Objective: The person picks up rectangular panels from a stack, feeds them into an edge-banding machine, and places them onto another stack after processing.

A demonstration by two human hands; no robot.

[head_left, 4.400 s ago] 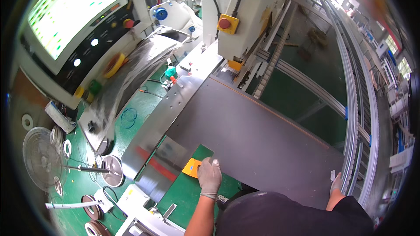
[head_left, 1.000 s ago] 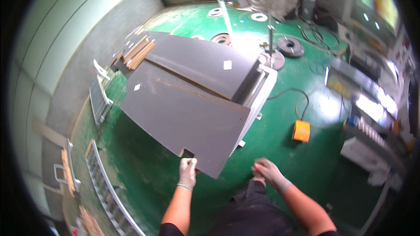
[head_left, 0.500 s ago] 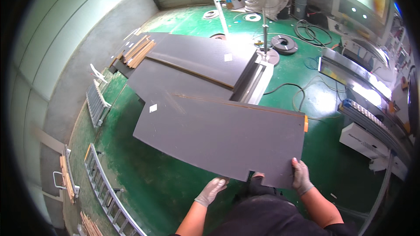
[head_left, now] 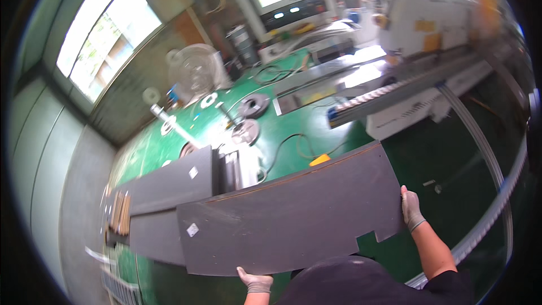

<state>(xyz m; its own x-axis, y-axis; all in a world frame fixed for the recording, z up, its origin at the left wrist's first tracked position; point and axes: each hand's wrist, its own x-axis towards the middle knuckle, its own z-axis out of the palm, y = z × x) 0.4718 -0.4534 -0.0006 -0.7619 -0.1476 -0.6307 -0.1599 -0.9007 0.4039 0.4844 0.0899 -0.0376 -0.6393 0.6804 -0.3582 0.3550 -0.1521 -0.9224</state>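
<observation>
A large dark grey panel [head_left: 282, 220] spans the view in front of my body, with a notch cut into its near edge at the right. A white label [head_left: 192, 230] is stuck near its left end. My left hand [head_left: 254, 280], in a pale glove, grips the near edge, thumb on top and fingers hidden underneath. At the right end, my right hand [head_left: 412, 206], also gloved, is closed on the short edge. Behind the panel's left part lies a stack of similar grey panels [head_left: 164, 186], which the held one partly covers.
Wood strips [head_left: 120, 213] lie on the stack's far left. Beyond stand a fan [head_left: 197, 70] and a round base [head_left: 245, 132] on the green floor, with cables [head_left: 275, 73] nearby. To the right are a long machine bed [head_left: 361, 101] and a curved metal rail [head_left: 474, 135].
My view has turned right, toward the machine. The panel has swung right with me and overlaps less of the stack. My left hand now grips farther left along its near edge.
</observation>
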